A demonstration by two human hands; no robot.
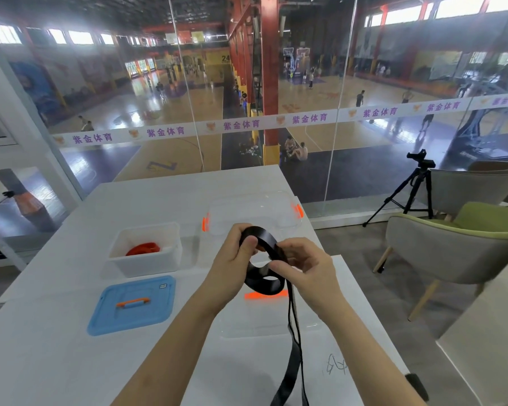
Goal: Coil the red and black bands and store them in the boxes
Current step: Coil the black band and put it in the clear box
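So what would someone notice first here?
Probably the two hands, left hand and right hand, winding a black band in the middle, its tail hanging toward the camera. Next, the red band in the white box on the left, with a blue lid in front.

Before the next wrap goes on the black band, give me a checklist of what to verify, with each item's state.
1. Both hands on the black band: ok. The left hand and right hand pinch the partly wound coil above the table.
2. Tail free to feed: ok. The loose end hangs straight down toward the camera, no knot visible.
3. Coil tight and even: not ok. The loops look loose and uneven.
4. Red band stored: ok. It lies coiled in the white box.
5. White box closed: not ok. The blue lid lies flat on the table in front of it.
6. Clear box ready for the black band: cannot tell. It is too transparent to read.
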